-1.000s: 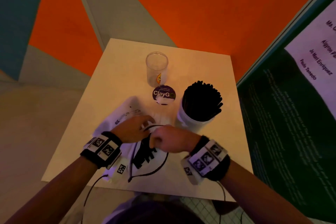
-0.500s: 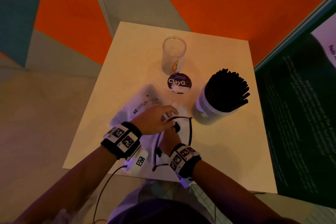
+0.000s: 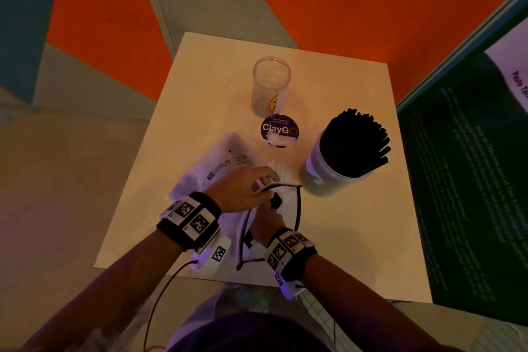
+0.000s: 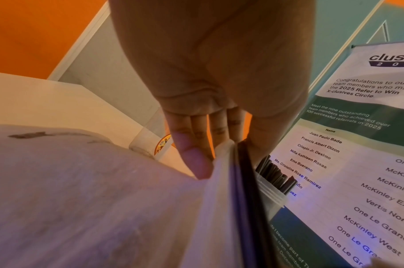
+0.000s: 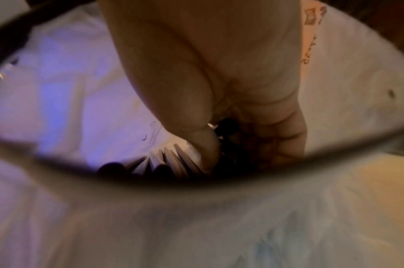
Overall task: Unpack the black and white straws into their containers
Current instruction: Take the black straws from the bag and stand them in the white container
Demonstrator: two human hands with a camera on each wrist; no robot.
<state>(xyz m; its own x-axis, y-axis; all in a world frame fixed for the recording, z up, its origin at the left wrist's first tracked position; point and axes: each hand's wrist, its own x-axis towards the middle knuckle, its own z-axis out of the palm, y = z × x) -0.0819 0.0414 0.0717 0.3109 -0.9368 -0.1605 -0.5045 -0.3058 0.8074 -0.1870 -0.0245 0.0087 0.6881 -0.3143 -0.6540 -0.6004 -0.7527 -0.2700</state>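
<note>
We observed a white plastic bag with a black-trimmed opening [image 3: 220,168] lying on the near half of the small cream square table [image 3: 200,94]. The left hand [image 3: 243,188] pinched the bag's black rim between thumb and fingers and held the mouth raised; in the left wrist view the fingers [image 4: 191,154] lay against the white film beside the dark edge. The right hand [image 3: 267,218] was inside the bag's mouth. In the right wrist view its fingers [image 5: 277,137] were curled round a bundle of black plastic straws [image 5: 228,127], with white plastic straws [image 5: 171,157] fanned just beside the thumb.

The white cylindrical tub [image 3: 320,171] stood at the right of the table, near the bag, packed with upright black straws [image 3: 354,146]. The clear plastic cup [image 3: 270,86] stood upright on the far side, holding no straws. A round dark sticker reading "ClayGo" [image 3: 280,130] lay between the cup and the bag.
</note>
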